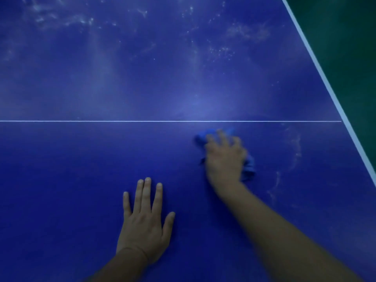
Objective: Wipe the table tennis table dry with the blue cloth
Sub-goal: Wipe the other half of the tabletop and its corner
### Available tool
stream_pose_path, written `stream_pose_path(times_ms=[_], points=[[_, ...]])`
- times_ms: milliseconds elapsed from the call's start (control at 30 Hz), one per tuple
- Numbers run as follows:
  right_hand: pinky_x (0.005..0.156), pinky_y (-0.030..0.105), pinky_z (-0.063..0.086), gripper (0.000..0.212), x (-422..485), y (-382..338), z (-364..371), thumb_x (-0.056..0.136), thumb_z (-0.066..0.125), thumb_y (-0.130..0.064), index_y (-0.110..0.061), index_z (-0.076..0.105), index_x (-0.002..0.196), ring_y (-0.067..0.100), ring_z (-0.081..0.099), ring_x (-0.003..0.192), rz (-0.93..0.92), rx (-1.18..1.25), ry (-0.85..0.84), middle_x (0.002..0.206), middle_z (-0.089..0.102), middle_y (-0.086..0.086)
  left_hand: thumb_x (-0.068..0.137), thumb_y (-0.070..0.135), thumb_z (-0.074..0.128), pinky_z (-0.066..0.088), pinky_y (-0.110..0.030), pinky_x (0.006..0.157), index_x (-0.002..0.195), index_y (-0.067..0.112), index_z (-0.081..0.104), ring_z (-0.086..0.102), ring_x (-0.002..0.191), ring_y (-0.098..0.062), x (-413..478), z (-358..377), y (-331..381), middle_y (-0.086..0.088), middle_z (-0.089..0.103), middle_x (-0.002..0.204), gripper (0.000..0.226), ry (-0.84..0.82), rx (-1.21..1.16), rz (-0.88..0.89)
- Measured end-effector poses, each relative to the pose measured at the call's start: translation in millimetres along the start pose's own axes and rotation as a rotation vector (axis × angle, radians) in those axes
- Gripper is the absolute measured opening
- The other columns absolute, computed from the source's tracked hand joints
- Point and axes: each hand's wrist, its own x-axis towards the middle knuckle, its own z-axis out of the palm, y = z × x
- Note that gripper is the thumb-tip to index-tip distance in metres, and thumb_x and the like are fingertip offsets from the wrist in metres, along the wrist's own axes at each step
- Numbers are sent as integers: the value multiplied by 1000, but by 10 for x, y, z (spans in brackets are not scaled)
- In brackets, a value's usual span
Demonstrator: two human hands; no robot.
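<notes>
The blue table tennis table [81, 155] fills the view, with a thin white centre line [101, 121] running across it. My right hand [224, 157] presses a crumpled blue cloth [249, 167] onto the surface just below that line, right of the middle; the hand is motion-blurred and its fingers spread over the cloth. Cloth shows past the fingertips and on the hand's right side. My left hand [144, 218] lies flat on the table, fingers straight, holding nothing. Pale water spots and streaks [240, 33] cover the far half, and fainter streaks [295, 149] lie right of the cloth.
The table's white right edge line [325, 78] runs diagonally from the top to the lower right. Beyond it lies dark green floor [350, 47].
</notes>
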Motion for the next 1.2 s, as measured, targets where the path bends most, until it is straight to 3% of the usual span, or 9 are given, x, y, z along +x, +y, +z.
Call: stream_pose_path(times_ms=[133, 367, 433, 567, 700, 800, 867, 1033, 1200], points=[[89, 53, 45, 44, -132, -233, 59, 93, 41, -37, -31, 63, 130, 42, 46, 123, -257, -17, -115, 145, 55, 1, 99, 58, 24, 14, -61, 116, 155, 8, 31, 15, 153, -33, 15, 2, -2, -18, 20, 164, 75, 20, 8, -6], [113, 60, 23, 46, 737, 1376, -178, 103, 30, -43, -35, 48, 145, 40, 27, 143, 298, -43, -104, 161, 33, -6, 101, 58, 23, 8, -59, 118, 157, 10, 23, 10, 154, -32, 9, 12, 13, -17, 17, 165, 74, 45, -10, 7], [108, 59, 31, 44, 612, 1071, -171, 103, 33, -38, -34, 52, 142, 42, 34, 139, 120, -83, -118, 158, 39, -5, 101, 56, 24, 7, -59, 118, 157, 11, 20, 8, 154, -32, 5, 20, 7, -17, 15, 165, 73, 53, -29, 11], [89, 54, 46, 43, -448, 114, -206, 92, 40, -35, -33, 63, 128, 44, 50, 123, -546, -18, -145, 144, 56, -1, 99, 46, 27, 6, -59, 120, 157, 9, 23, 8, 154, -29, 21, -14, -12, -16, 16, 165, 69, 86, -227, 10], [98, 53, 45, 42, -2167, -178, -520, 91, 51, -47, -44, 51, 133, 34, 42, 135, -990, 83, -400, 153, 42, -11, 98, 37, 34, 6, -54, 123, 153, 5, 32, 12, 153, -29, -106, -140, -130, -15, 20, 163, 64, 286, -634, -114], [105, 50, 35, 38, -2264, 71, -549, 97, 46, -50, -45, 53, 134, 31, 40, 139, -1212, 113, -450, 153, 41, -12, 97, 39, 35, 9, -55, 122, 148, 6, 42, 20, 151, -32, -491, -129, -216, -15, 28, 161, 61, 277, -510, -99], [99, 53, 39, 37, -1751, 132, -418, 95, 49, -46, -38, 59, 130, 36, 46, 131, -1153, 71, -310, 148, 49, -5, 97, 43, 33, 13, -61, 119, 149, 9, 42, 19, 151, -32, -883, -33, -267, -15, 28, 161, 63, 179, -354, -120], [113, 61, 23, 56, -271, 70, -154, 94, 23, -57, -46, 48, 144, 39, 26, 146, -351, -18, -237, 159, 36, -7, 101, 54, 22, 9, -66, 116, 161, 22, 10, 1, 155, -31, -1364, 139, -402, -9, 5, 168, 68, 3, -93, -137], [102, 59, 35, 49, -617, -383, -79, 97, 33, -49, -39, 56, 139, 46, 40, 135, -602, -13, -190, 153, 47, -1, 103, 48, 18, 7, -67, 118, 160, 23, 3, -4, 155, -30, -1341, 90, -388, -8, 0, 168, 65, -28, -124, -136]])
